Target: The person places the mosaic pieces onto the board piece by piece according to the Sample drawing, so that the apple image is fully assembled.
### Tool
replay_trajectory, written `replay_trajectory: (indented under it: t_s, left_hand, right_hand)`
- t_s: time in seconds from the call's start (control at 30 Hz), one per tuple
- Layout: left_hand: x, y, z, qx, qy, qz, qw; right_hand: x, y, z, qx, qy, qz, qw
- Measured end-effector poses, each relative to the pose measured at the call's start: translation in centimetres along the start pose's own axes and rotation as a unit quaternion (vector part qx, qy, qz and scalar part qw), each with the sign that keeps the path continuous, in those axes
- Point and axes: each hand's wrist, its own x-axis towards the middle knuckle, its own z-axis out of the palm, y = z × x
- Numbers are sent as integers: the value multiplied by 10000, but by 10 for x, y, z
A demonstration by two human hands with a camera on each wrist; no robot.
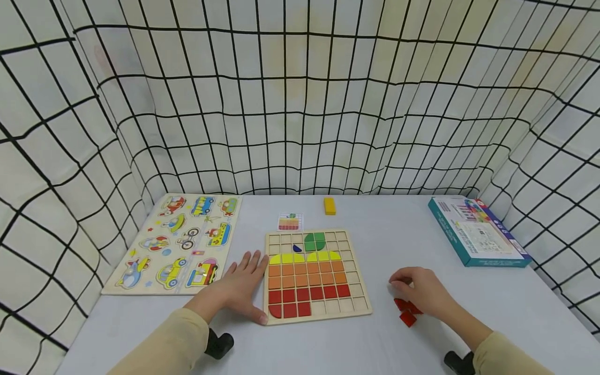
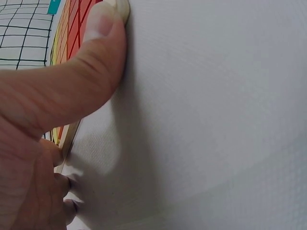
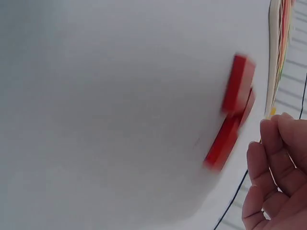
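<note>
A wooden grid board lies mid-table, filled with rows of red, orange, yellow, green and blue tiles. The bottom row has red tiles at its left end. My left hand rests spread at the board's left edge; in the left wrist view its thumb touches the board's corner. My right hand hovers with loosely bent fingers above several loose red tiles, right of the board. In the right wrist view these red blocks look blurred, apart from the fingers, and nothing shows between fingers and thumb.
A small picture card and a yellow block lie behind the board. To the left is a vehicle puzzle board. A teal-edged box stands at the right. Black netting encloses the back and sides.
</note>
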Motion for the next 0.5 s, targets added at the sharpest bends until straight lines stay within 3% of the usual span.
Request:
replay_trajectory:
  t_s: [0.27,0.5]
  left_hand:
    - [0,-1,-1,-4,13,11,10000]
    - [-1,1,-1,-28,10,38,10000]
  right_hand:
    - [-18,43,-19,264,-594,49,9979]
    - [-24,55,-24,238,-908,36,9956]
